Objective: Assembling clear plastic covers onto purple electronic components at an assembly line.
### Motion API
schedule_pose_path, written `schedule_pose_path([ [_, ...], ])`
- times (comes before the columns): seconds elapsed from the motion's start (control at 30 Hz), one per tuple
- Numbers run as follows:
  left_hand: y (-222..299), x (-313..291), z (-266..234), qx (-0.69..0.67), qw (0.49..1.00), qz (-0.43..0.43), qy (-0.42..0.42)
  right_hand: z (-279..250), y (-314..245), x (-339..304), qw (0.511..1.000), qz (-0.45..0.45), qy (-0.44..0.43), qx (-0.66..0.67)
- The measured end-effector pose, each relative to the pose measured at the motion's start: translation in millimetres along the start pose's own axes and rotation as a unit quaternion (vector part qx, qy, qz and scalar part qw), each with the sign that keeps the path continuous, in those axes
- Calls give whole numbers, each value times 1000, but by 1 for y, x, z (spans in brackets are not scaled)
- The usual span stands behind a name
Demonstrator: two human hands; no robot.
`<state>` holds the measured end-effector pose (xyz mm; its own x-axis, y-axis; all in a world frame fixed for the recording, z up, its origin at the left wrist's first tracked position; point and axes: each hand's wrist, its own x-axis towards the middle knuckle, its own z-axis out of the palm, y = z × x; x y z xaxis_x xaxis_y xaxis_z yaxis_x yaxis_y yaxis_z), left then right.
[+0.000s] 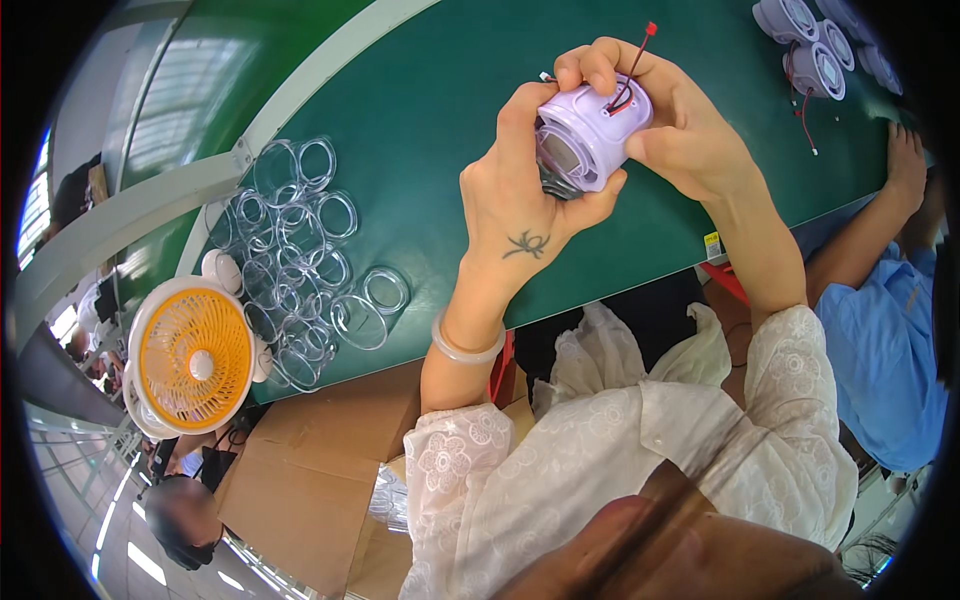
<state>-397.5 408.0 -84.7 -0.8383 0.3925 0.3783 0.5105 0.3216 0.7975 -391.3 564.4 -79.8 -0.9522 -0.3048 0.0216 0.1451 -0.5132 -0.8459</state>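
Observation:
Above the green table (430,200), both my hands hold a lavender plastic cylindrical housing (607,128), tilted with a round grey end toward the lower left. My left hand (512,200) grips that end between thumb and fingers. Part of a transparent ring (555,184) shows there by the left palm; how it sits on the housing is partly hidden. My right hand (695,135) wraps round the other end, fingertips on top and thumb along the near side. Thin red and black wires rise from a slot in the housing to a red connector (651,29). A small white connector (546,77) shows beside the left fingers.
Several transparent rings (337,214) lie heaped at the table's left. A yellow and white fan (195,355) stands by that edge, near an open cardboard box (310,470). Several lavender housings (815,68) lie far right. A co-worker's arm (860,235) rests at the right edge.

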Motion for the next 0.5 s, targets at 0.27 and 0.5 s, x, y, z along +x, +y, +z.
schedule_pose_path([
  [0.27, -1, -1, 2, 8, 1000, 6, 6, 3, 0, -1, 1000, 15, 20, -13],
  [0.5, -1, -1, 2, 10, 1000, 11, 8, -4, 1, 1, 1000, 19, -6, 15],
])
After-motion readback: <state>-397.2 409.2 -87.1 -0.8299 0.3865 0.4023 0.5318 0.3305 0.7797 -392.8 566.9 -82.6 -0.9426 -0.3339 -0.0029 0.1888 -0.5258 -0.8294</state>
